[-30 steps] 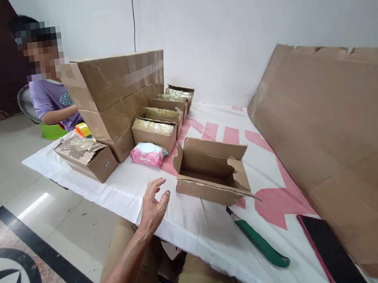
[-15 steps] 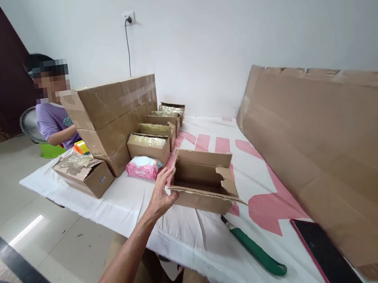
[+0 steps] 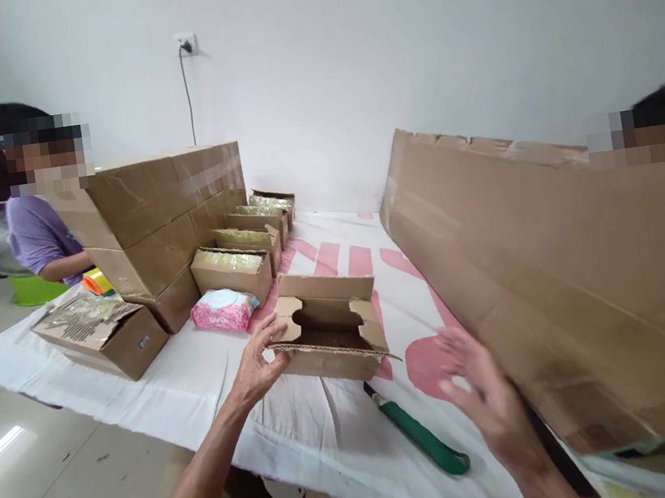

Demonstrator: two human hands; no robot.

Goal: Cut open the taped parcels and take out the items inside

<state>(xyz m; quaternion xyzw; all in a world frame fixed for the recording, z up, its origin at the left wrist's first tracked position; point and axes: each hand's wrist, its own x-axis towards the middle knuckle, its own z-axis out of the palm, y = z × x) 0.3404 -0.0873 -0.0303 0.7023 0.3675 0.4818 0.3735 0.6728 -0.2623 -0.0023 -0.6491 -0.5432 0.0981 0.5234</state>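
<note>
My left hand [image 3: 259, 365] grips the left end flap of a small open cardboard box [image 3: 331, 331] that lies on the white and pink table cover [image 3: 331, 421]. The box's flaps stand up and its inside looks empty. My right hand [image 3: 491, 404] hovers at the lower right with its fingers spread, blurred by motion and holding nothing. It is just right of a green-handled knife [image 3: 422, 437] on the cover and close to a large brown carton [image 3: 561, 268].
A pink wet-wipes pack [image 3: 223, 310] lies beside a row of small filled boxes [image 3: 232, 269]. Stacked taped cartons [image 3: 151, 224] stand at the left, with a torn-top box [image 3: 99, 337] in front. A person in purple [image 3: 40, 238] sits beyond them. Another person's head shows at the right edge.
My left hand reached forward and took hold of the open box's left flap. My right hand came into view at the lower right. The camera swung to the right.
</note>
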